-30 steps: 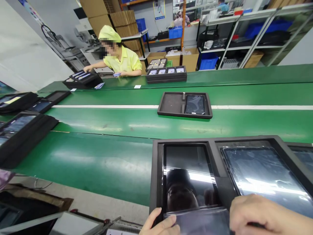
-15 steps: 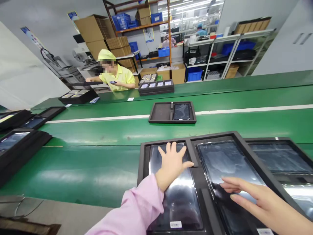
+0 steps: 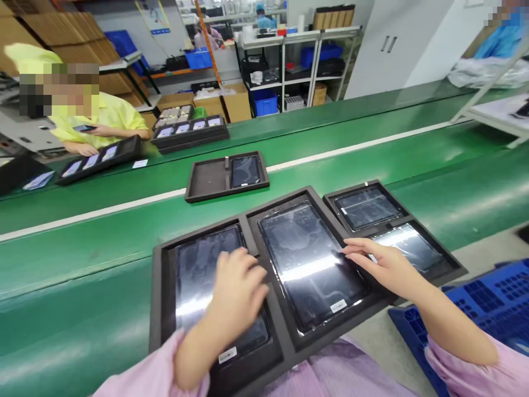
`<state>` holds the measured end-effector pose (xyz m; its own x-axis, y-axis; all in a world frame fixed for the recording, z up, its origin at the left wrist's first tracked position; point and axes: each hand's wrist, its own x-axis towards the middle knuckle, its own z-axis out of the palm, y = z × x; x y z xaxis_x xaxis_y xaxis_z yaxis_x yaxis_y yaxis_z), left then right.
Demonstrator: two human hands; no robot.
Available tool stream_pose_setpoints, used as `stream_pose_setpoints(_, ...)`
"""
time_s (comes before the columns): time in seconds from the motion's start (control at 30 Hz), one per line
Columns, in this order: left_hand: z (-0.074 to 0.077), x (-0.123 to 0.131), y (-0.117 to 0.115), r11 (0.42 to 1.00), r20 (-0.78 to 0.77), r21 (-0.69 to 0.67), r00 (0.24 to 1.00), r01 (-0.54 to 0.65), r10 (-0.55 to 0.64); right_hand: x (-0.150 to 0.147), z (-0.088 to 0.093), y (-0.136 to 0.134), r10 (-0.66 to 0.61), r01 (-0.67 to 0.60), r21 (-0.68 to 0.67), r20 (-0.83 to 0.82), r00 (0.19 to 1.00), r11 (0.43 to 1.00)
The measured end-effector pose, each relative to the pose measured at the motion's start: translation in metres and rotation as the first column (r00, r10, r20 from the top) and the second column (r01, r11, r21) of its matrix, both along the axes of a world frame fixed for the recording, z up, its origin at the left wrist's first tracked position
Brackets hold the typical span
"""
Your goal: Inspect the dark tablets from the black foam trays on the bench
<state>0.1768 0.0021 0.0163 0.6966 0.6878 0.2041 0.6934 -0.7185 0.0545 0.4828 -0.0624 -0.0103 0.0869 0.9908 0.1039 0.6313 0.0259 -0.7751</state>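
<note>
A black foam tray (image 3: pixel 157 292) lies before me with two flat, glossy, dark-screened panels in its compartments. My left hand (image 3: pixel 239 286) is over the left panel (image 3: pixel 194 275), fingers loosely bent and apart, nothing visible in them. Whether it touches the panel I cannot tell. At the right edge of the right panel (image 3: pixel 303 242) is my right hand (image 3: pixel 384 264), its fingers stretched and its thumb slightly apart, with nothing visible between them. White labels mark the near ends of both panels.
To the right, a second black tray (image 3: pixel 450 262) holds two similar panels. Farther back on the green belt (image 3: pixel 107 242), a tray (image 3: pixel 206 179) holds one smaller panel. A co-worker in yellow (image 3: pixel 111 110) handles a tray (image 3: pixel 99 160). A blue plastic pallet (image 3: pixel 487 298) is low at the right.
My view has swung to the right. My left hand has gone from spread flat on the left panel to loosely bent over it. My right hand is now at the right panel's right edge.
</note>
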Motion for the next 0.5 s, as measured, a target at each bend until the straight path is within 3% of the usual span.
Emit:
stream_pose_setpoints(0.07, 0.005, 0.029, -0.022, 0.943, -0.025, -0.149, 0.952, 0.298, -0.305, -0.001, -0.004, 0.002, -0.011, 0.011, -0.005, -0.028, 1.0, 1.0)
stream_pose_setpoints(0.13, 0.007, 0.05, -0.036, 0.886, -0.114, -0.235, 0.894, 0.399, -0.433, -0.003, -0.008, 0.004, -0.012, 0.012, 0.008, -0.029, 1.0, 1.0)
stream_pose_setpoints(0.23, 0.004, 0.064, -0.039, 0.861, -0.245, -0.243, 0.83, 0.447, -0.501, -0.005, -0.011, 0.005, -0.004, 0.006, 0.05, -0.042, 0.999, 0.999)
stream_pose_setpoints(0.37, -0.005, 0.065, -0.039, 0.82, -0.307, -0.187, 0.761, 0.541, -0.572, -0.006, -0.012, 0.006, -0.042, 0.051, 0.045, -0.188, 0.981, 0.998)
stream_pose_setpoints(0.43, -0.009, 0.065, -0.039, 0.814, -0.291, -0.14, 0.762, 0.564, -0.579, -0.004, -0.01, 0.006, -0.082, 0.097, 0.034, -0.298, 0.951, 0.995)
stream_pose_setpoints(0.5, -0.009, 0.061, -0.034, 0.844, -0.217, -0.081, 0.817, 0.53, -0.534, -0.001, -0.008, 0.006, -0.121, 0.149, 0.039, -0.407, 0.905, 0.988)
